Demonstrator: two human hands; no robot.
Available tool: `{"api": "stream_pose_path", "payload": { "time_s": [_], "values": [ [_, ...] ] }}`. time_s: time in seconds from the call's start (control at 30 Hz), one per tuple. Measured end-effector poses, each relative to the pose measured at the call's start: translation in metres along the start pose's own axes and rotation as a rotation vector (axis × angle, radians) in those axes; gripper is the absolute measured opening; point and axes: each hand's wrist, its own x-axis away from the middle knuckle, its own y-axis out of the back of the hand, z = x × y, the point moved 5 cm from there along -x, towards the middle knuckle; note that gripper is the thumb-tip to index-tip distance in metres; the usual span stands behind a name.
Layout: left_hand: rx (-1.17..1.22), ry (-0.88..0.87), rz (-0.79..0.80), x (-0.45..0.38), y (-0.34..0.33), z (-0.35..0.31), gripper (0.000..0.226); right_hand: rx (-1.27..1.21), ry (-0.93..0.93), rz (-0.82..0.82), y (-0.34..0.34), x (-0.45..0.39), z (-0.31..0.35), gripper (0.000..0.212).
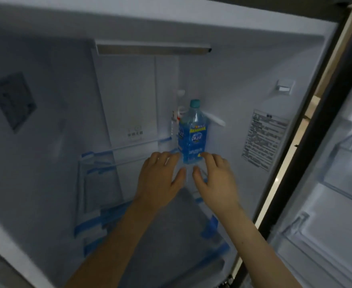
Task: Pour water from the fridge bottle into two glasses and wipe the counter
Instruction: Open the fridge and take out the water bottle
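Blue-labelled and made of clear plastic, the water bottle [192, 134] stands upright on a glass shelf [100, 183] deep inside an open fridge [46, 100], close to the back wall's right corner. Its cap [195, 103] is teal and is on. Just left of the bottle, and partly behind it, stands a smaller, slimmer bottle [173, 123] with a touch of red near its top; its details are blurred.

Both bare forearms reach in from below toward the bottle. The left hand [160, 179] sits just below and left of the bottle's base, fingers straight and slightly spread, fingertips level with the bottle's lower edge. The right hand [214, 179] mirrors it just below and right of the base, fingers likewise relaxed and apart. Neither hand is wrapped around the bottle; whether any fingertip touches it cannot be told.

Strips of blue tape [87, 225] mark shelf edges below and left of the bottle. A printed sticker [264, 138] is on the fridge wall to the bottle's right. Farther right, the open door's shelves [337, 183] are visible.
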Motion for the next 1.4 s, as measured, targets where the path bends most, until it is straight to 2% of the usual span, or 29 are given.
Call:
{"api": "stream_pose_path", "payload": {
  "time_s": [0.13,0.23,0.33,0.4,0.47,0.53,0.6,0.7,0.93,1.17,1.27,1.4],
  "values": [
    [0.021,0.017,-0.043,-0.038,-0.005,0.010,0.041,-0.140,-0.047,-0.050,0.000,-0.043,-0.008,0.040],
    [0.230,0.177,0.006,-0.058,-0.022,0.022,0.039,-0.349,-0.152,-0.058,-0.007,-0.065,-0.018,0.037],
    [0.607,0.414,0.121,-0.073,-0.046,0.030,0.066,-0.587,-0.244,-0.057,-0.019,-0.080,-0.025,0.043],
    [0.735,0.514,0.167,-0.082,-0.060,0.032,0.087,-0.649,-0.288,-0.068,-0.028,-0.087,-0.030,0.047],
    [0.790,0.571,0.209,-0.087,-0.072,0.032,0.100,-0.697,-0.304,-0.079,-0.035,-0.094,-0.035,0.043],
    [0.847,0.598,0.230,-0.092,-0.083,0.032,0.096,-0.756,-0.323,-0.070,-0.043,-0.100,-0.039,0.032],
    [0.896,0.590,0.211,-0.097,-0.093,0.033,0.078,-0.813,-0.351,-0.050,-0.048,-0.105,-0.042,0.023],
    [0.911,0.548,0.153,-0.103,-0.107,0.037,0.068,-0.834,-0.395,-0.048,-0.055,-0.110,-0.047,0.017],
    [0.827,0.570,0.162,-0.109,-0.128,0.049,0.080,-0.843,-0.475,-0.045,-0.065,-0.114,-0.059,0.029],
    [0.805,0.565,0.163,-0.100,-0.114,0.053,0.065,-0.842,-0.452,-0.055,-0.055,-0.104,-0.050,0.012],
    [0.796,0.553,0.192,-0.092,-0.105,0.055,0.066,-0.807,-0.434,-0.032,-0.054,-0.096,-0.047,0.020],
    [0.811,0.558,0.240,-0.074,-0.090,0.064,0.067,-0.766,-0.387,0.078,-0.058,-0.085,-0.039,0.043]
  ]
}}
